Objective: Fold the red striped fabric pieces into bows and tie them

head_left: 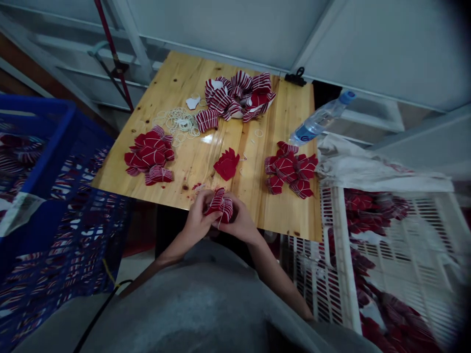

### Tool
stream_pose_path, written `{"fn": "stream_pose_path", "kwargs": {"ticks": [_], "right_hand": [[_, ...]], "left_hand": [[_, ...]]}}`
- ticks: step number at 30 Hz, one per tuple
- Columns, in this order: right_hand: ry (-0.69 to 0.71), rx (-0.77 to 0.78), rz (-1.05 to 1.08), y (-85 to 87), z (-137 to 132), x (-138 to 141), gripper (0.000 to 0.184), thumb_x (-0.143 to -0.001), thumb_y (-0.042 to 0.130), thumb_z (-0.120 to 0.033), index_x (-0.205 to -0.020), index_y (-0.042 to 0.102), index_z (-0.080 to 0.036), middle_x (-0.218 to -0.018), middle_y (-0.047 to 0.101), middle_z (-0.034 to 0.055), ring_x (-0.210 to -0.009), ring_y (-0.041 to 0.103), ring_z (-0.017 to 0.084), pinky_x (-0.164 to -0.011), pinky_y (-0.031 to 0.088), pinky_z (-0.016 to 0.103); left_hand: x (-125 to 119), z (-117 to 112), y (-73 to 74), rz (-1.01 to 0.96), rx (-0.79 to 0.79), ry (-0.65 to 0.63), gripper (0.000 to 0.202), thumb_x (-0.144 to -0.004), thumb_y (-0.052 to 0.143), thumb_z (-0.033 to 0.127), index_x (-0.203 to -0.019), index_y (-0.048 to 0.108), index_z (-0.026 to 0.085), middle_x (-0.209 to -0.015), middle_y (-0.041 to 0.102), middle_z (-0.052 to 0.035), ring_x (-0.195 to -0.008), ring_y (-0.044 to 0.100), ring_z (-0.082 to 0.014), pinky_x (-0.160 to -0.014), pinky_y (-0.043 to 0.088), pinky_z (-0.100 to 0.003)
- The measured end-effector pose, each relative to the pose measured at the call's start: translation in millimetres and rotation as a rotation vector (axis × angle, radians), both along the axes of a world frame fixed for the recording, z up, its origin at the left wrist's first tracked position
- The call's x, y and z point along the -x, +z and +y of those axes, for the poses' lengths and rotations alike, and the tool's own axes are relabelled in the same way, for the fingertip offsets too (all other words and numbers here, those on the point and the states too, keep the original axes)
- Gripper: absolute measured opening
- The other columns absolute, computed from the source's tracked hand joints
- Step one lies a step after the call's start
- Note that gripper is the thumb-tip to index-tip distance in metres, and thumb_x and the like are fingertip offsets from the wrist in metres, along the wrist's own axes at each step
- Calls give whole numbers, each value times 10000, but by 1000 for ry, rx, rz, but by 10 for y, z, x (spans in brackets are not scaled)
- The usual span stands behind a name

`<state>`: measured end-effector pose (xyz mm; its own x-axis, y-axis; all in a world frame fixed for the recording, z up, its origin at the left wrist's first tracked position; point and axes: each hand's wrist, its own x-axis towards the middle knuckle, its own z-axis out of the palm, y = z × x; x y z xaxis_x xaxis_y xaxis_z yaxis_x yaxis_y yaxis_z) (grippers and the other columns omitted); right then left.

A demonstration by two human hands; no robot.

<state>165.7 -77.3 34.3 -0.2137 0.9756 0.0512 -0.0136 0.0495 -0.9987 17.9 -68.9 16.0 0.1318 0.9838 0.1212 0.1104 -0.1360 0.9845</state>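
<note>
Grey shirt (176, 299); left hand (196, 220), right hand (239, 224) gripping red-striped fabric bundle (221, 206).

Light: dim, soft, from above | Glare: small white patch on tabletop (257, 208) at 11 o'clock | Focus: left hand (196, 220), right hand (239, 223), red striped fabric bundle (220, 206) fairly sharp at 6 o'clock | Edges: dark vignette at 1 and 5 o'clock, fisheye bending along white plastic rack (342, 255) at 4 o'clock
</note>
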Motion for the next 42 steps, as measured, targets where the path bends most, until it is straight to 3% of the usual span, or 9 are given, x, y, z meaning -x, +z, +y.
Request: {"fn": "stream_pose_path", "kwargs": {"ticks": [7, 13, 16, 20, 26, 29, 33, 39, 42], "right_hand": [[-85, -76, -396, 83, 44, -132, 292, -616, 661, -184, -879, 536, -193, -797, 560, -17, -711, 533, 155, -657, 436, 275], [12, -158, -755, 171, 125, -97, 340, -704, 634, -214, -1017, 512, -164, -963, 586, 77, -822, 565, 216, -702, 470, 333], [140, -187, -819, 239, 125, -22, 486, -724, 596, -170, -1188, 452, -156, -1130, 580, 139, -940, 585, 249, -756, 491, 361], [139, -141, -711, 273, 131, -92, 436, -675, 627, -141, -1081, 473, -182, -967, 607, 65, -855, 593, 214, -714, 481, 318], [313, 111, -526, 318, 325, -529, 682, -625, 792, -256, -1233, 492, -174, -937, 611, 11, -682, 539, 107, -609, 430, 232], [629, 288, -425, 343, 556, -724, 364, -744, 735, -427, -943, 639, -136, -687, 547, -38, -580, 468, 76, -525, 357, 203], [924, 371, -59, 277, 758, -721, 431, -866, 617, -476, -594, 506, -160, -497, 380, -83, -439, 335, 39, -428, 238, 194], [727, 247, 697, 215, 573, -375, 514, -762, 710, -446, -495, 345, -199, -465, 301, -84, -409, 297, 53, -410, 280, 209], [513, 217, 818, 227, 435, -253, 403, -760, 660, -430, -505, 462, -189, -429, 261, -84, -390, 282, 71, -400, 308, 219]], "left_hand": [[51, 135, 81, 290, -232, -253, 284, -947, 457, 356, -1176, 457, 188, -1127, 540, -114, -1060, 566, -226, -935, 486, -395], [163, 192, 512, 782, -409, -375, 689, -795, 545, 114, -1437, 303, 182, -1450, 435, -146, -1416, 320, -294, -1183, 227, -508], [90, 220, 606, 967, -352, -464, 814, -739, 499, 26, -1492, 220, 159, -1273, 612, -127, -1296, 496, -273, -1165, 247, -507], [32, 278, 537, 1037, -146, -541, 771, -752, 550, 72, -1473, 281, 131, -980, 713, -104, -959, 669, -267, -942, 469, -420], [189, 237, 417, 621, -37, -660, 262, -871, 552, 228, -1121, 617, 180, -1055, 703, -93, -939, 664, -236, -818, 499, -340], [279, 240, 378, 293, 152, -752, 247, -846, 628, 317, -1036, 658, 162, -951, 727, -61, -850, 672, -199, -761, 515, -298], [410, 268, 318, -36, 402, -726, 337, -721, 760, 329, -987, 688, 135, -860, 741, -55, -757, 675, -182, -704, 531, -281], [525, 184, 102, -456, 545, -448, 505, -453, 886, 393, -862, 682, 179, -632, 674, 10, -565, 615, -162, -597, 513, -293], [446, 136, 18, -595, 598, -417, 466, -494, 815, 530, -754, 629, 192, -532, 588, 25, -513, 572, -162, -600, 501, -335]]}}
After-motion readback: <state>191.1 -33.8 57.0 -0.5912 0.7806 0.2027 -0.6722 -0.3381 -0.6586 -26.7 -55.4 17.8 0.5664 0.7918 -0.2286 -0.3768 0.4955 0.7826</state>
